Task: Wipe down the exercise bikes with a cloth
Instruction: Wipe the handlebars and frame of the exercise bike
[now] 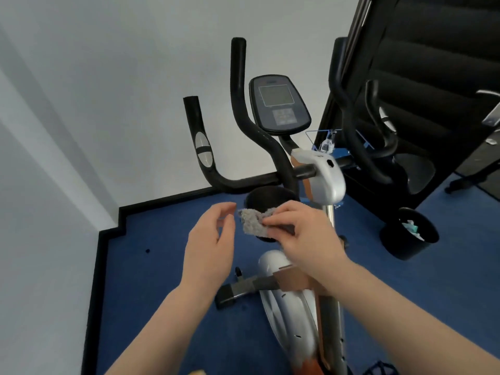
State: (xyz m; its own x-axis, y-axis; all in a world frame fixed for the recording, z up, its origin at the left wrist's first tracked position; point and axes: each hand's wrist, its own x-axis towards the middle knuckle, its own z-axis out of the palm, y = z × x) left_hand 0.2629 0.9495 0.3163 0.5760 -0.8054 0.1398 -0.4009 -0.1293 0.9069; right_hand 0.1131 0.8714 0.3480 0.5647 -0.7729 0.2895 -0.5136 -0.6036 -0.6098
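A silver and black exercise bike [324, 177] stands in front of me, with black handlebars [243, 109] and a grey console [280, 104] raised above it. My right hand [303, 231] holds a small grey cloth [253, 221] in the air just below the bike's black cup holder [270, 197]. My left hand [211, 244] hovers beside the cloth, fingers apart and curled, a little short of touching it. A second bike's black handlebar [351, 117] shows to the right.
White walls close off the left and back, with a black skirting [162, 201] along blue carpet [151, 293]. A black bin [411, 234] with rubbish stands at right. A large black machine [433, 77] leans at upper right.
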